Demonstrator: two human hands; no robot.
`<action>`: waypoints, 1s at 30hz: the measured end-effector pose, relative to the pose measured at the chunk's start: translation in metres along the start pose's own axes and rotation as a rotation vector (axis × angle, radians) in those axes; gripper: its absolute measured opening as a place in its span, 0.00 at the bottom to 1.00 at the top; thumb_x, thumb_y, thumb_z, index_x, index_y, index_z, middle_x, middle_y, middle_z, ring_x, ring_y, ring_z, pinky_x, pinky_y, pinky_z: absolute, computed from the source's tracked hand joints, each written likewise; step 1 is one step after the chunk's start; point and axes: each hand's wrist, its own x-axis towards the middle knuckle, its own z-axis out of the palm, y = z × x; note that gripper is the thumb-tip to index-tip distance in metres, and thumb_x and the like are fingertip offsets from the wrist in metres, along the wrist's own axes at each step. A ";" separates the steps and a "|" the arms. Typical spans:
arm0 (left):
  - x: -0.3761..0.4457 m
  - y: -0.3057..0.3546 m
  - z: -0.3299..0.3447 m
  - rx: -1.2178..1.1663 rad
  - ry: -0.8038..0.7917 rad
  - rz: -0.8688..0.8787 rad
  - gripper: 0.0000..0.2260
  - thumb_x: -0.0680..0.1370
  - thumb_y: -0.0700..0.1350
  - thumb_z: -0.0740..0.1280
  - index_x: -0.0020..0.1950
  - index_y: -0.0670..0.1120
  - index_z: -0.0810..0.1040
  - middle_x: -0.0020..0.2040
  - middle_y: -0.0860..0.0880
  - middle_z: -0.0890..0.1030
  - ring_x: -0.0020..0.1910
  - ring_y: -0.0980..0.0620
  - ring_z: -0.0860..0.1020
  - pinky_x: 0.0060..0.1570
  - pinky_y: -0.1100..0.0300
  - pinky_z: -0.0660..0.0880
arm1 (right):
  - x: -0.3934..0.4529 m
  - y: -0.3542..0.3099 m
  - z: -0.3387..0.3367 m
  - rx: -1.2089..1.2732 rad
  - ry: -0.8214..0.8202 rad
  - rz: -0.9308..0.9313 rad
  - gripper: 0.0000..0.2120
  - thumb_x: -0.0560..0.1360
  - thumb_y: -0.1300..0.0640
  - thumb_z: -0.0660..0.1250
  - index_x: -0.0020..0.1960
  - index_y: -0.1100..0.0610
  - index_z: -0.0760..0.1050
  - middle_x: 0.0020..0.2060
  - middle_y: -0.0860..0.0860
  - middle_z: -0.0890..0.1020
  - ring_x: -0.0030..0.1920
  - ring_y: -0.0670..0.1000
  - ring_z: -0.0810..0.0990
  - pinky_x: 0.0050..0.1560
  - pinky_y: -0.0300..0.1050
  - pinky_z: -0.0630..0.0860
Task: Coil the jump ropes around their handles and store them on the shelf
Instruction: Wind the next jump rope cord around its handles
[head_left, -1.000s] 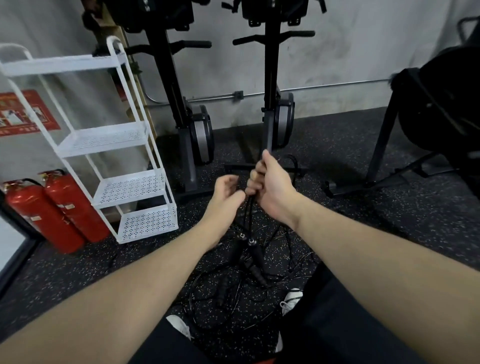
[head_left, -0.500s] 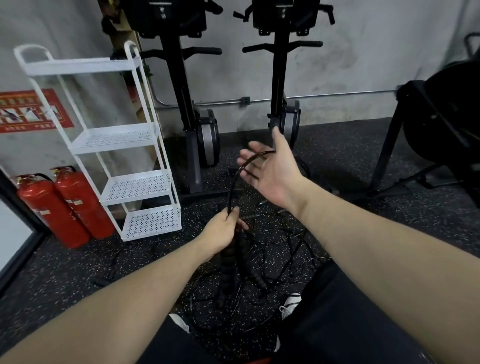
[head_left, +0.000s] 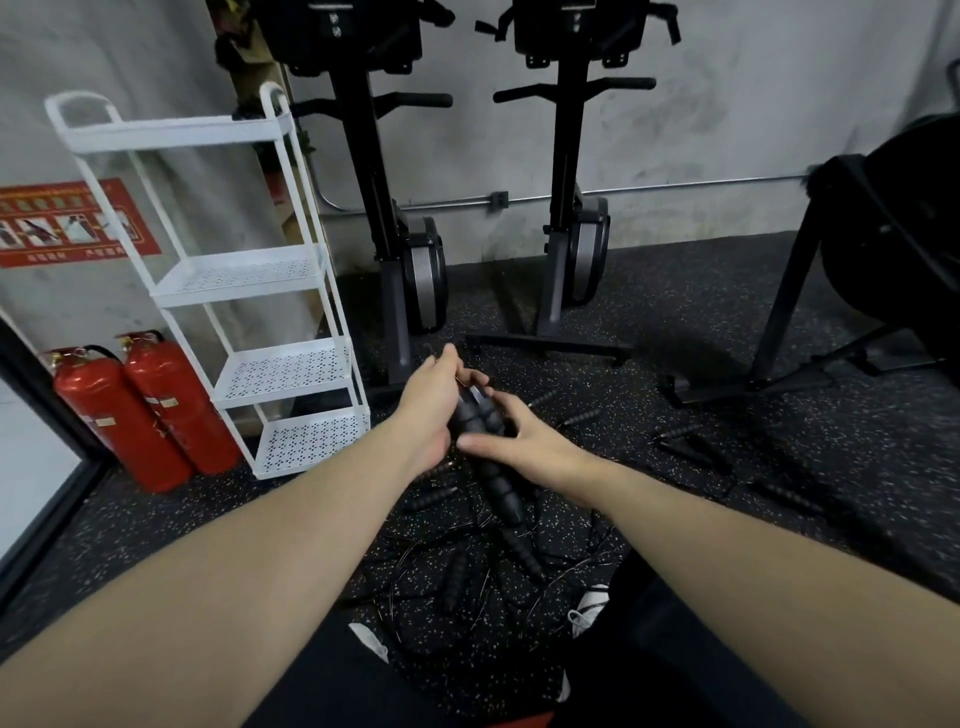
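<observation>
My left hand (head_left: 428, 410) grips the upper part of a pair of black ribbed jump rope handles (head_left: 480, 431) held together in front of me. My right hand (head_left: 524, 441) meets the same handles from the right, thumb across them and fingers curled behind. The lower ends of the handles (head_left: 511, 506) hang below both hands. A tangle of thin black ropes (head_left: 467, 571) with more handles lies on the floor beneath. The white four-tier shelf (head_left: 291, 366) stands to the left, all its tiers bare.
Two red fire extinguishers (head_left: 140, 410) stand left of the shelf. Two upright black exercise machines (head_left: 400, 270) line the back wall and another black machine frame (head_left: 789, 291) is at right. Loose rope handles (head_left: 680, 441) lie on the speckled floor. My shoes (head_left: 589, 608) are near the tangle.
My right hand has come down from its raised, open pose and now closes on the handles beside my left hand. The rope loop it lifted is no longer up in the air.
</observation>
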 end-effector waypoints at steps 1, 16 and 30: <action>0.001 0.001 0.000 -0.021 0.021 -0.009 0.14 0.86 0.53 0.59 0.45 0.46 0.69 0.33 0.48 0.80 0.35 0.47 0.80 0.44 0.52 0.80 | 0.002 0.003 0.002 -0.020 -0.034 0.012 0.41 0.71 0.44 0.78 0.77 0.45 0.60 0.63 0.41 0.78 0.61 0.39 0.77 0.62 0.38 0.71; -0.015 -0.042 -0.003 0.107 -0.101 -0.150 0.34 0.64 0.78 0.68 0.58 0.55 0.86 0.55 0.49 0.87 0.58 0.47 0.84 0.63 0.45 0.78 | 0.035 0.010 0.010 0.466 0.103 0.105 0.19 0.76 0.53 0.73 0.65 0.54 0.74 0.52 0.53 0.86 0.51 0.53 0.85 0.53 0.53 0.82; 0.020 -0.066 -0.027 0.203 -0.350 -0.342 0.15 0.80 0.59 0.67 0.65 0.58 0.77 0.49 0.45 0.84 0.41 0.48 0.78 0.40 0.56 0.74 | 0.078 0.055 0.000 0.452 0.140 0.230 0.25 0.76 0.43 0.72 0.68 0.55 0.74 0.59 0.53 0.83 0.62 0.54 0.78 0.63 0.49 0.73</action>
